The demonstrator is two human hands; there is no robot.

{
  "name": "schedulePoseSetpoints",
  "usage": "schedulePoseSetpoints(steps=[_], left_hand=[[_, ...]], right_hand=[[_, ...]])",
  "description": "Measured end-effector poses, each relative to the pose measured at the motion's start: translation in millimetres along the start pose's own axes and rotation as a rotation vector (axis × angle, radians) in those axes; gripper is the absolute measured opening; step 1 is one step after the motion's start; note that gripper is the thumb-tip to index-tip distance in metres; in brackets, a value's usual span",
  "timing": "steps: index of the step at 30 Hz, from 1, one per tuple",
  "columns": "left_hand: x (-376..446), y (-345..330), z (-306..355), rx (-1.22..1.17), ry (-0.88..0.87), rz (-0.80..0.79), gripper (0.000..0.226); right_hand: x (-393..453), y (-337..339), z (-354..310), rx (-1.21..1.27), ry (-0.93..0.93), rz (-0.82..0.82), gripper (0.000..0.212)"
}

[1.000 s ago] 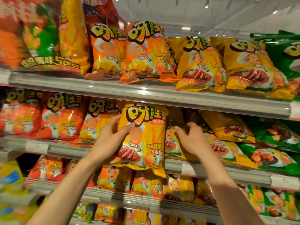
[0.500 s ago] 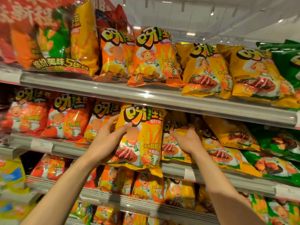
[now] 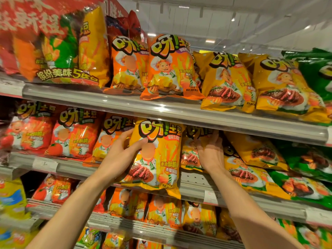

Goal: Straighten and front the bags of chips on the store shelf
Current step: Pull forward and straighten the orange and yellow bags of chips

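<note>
Fronting the middle shelf [image 3: 179,190], midway at best by the look of it. Left run of that shelf, red tomato bags [image 3: 75,135], upright and facing out, seemingly done. Right of centre still untidy: steak-flavour yellow bags [image 3: 251,153] slumped back and tilted, green bags [image 3: 305,159] lying over too. Top shelf likewise leaning on the right, probably left for later.

Gripping a yellow steak bag [image 3: 158,159] in the left hand [image 3: 120,155], thumb across the front near the logo, fingers curled round its left edge; bag upright at the very lip of the middle shelf, bottom hem hanging over the rail, beside an orange bag [image 3: 106,141]. Reaching deeper with the right hand [image 3: 210,151], fingers curled onto the top of a second yellow bag [image 3: 190,153] set further back, just right of the first; holding or merely pressing, hard to tell from behind the knuckles. Judged next: drawing that rear bag forward level with the front one.
</note>
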State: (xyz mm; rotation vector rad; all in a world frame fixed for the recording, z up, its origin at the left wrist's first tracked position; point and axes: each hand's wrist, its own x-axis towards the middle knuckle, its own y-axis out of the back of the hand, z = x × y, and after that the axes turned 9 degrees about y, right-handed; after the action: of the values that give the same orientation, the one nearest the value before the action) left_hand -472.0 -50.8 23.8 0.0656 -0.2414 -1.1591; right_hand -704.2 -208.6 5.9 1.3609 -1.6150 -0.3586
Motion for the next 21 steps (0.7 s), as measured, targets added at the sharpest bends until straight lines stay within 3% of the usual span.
schedulePoseSetpoints(steps=[9,17,21], left_hand=[[0,-6,0,-0.049,0.006,-0.004,0.049],[-1,-11,-1,-0.055,-0.002,0.001,0.046],[0,-15,-1,-0.071,-0.010,-0.005,0.043]], right_hand=[[4,-11,6,0.025,0.018,0.008,0.070],[11,17,5,0.005,-0.066,-0.444,0.086],[11,15,10,-0.007,-0.043,-0.336,0.056]])
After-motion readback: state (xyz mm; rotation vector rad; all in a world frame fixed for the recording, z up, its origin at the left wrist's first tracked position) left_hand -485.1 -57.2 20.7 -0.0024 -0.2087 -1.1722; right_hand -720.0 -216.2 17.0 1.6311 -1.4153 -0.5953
